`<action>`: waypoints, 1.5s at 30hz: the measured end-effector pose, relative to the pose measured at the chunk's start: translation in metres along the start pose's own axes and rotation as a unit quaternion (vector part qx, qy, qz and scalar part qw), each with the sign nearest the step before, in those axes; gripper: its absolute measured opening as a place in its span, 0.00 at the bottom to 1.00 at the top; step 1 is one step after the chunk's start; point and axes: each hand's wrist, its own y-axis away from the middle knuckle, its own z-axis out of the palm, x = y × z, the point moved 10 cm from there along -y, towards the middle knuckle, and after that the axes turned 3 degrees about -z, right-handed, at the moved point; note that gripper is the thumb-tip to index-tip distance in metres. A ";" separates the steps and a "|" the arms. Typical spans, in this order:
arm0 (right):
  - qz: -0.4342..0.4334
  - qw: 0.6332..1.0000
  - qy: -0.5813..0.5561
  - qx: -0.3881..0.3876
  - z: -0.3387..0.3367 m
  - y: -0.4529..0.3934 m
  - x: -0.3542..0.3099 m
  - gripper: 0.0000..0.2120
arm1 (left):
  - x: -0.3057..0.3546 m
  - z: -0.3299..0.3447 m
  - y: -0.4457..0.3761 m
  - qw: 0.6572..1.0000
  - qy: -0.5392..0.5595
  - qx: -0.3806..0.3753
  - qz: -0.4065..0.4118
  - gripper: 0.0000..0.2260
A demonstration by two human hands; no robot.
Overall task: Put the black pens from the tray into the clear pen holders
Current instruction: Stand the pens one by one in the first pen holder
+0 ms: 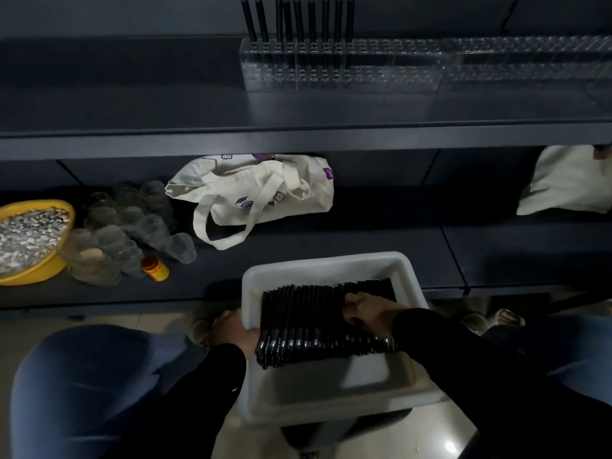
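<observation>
A white plastic tray [326,265] sits in front of me at the edge of the lower shelf, holding a packed row of black pens [298,321]. My left hand [231,329] grips the tray's left rim. My right hand [367,313] is inside the tray, fingers curled down onto the pens; whether it has lifted any is hidden. On the upper shelf stand the clear pen holders [390,66], a long acrylic block with rows of holes. Several black pens [299,18] stand upright in its left part; the right part is empty.
On the lower shelf lie a cream tote bag [258,193], a cluster of clear cups [132,226], a small orange bottle [155,268] and a yellow bowl [36,270] of pale bits. Another cream bag [566,180] lies at right. My knees flank the tray.
</observation>
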 end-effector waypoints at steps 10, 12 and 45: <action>-0.082 0.981 -0.064 0.166 -0.057 0.017 -0.020 0.06 | -0.004 -0.009 0.000 0.999 -0.007 0.014 -0.041 0.18; -0.111 0.968 -0.077 0.214 -0.083 0.023 -0.033 0.04 | 0.001 -0.028 0.004 0.995 0.065 0.052 -0.058 0.22; -0.163 0.832 -0.181 0.498 -0.474 0.045 -0.174 0.10 | 0.270 -0.304 -0.050 0.912 0.145 0.285 0.256 0.22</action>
